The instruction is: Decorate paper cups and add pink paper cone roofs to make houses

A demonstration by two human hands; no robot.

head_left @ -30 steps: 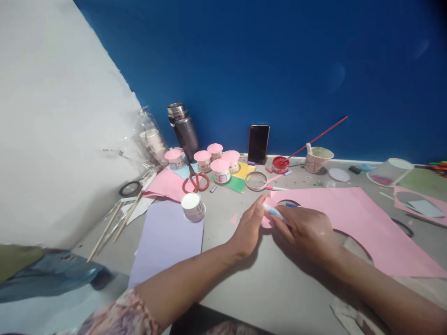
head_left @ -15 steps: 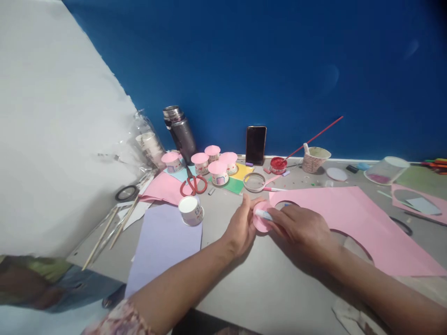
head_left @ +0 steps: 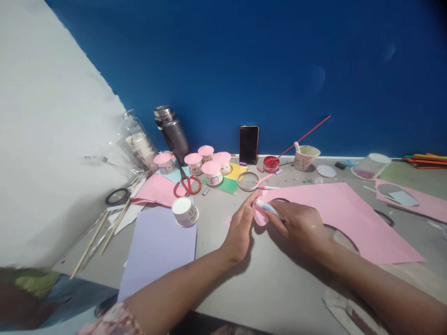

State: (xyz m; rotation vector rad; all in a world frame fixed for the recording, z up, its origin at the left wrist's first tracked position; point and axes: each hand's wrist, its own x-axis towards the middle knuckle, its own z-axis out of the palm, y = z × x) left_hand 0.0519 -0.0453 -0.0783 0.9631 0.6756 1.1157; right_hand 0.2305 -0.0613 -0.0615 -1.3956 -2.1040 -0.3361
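Stretched over near edge of tabletop [head_left: 228, 288] — pinching round pink paper [head_left: 260, 220] in left hand [head_left: 240, 232], gripping blue-labelled white tube [head_left: 271, 209] in right hand [head_left: 301, 225].

On the left arm, a sleeve [head_left: 115, 322] of light cloth is worn, printed all over with a blotchy, flower-like pattern. Pale pink, cream and mauve are mixed in the print, though its finer shapes are blurred. The sleeve is ended near the elbow by a loose, slightly wavy hem, below which the left forearm [head_left: 181, 280] is left bare. The left hand [head_left: 239, 230] is uncovered too. The right forearm [head_left: 377, 284] is seen bare out to the edge of view, tapered toward the wrist, and the right hand [head_left: 301, 228] is likewise uncovered.
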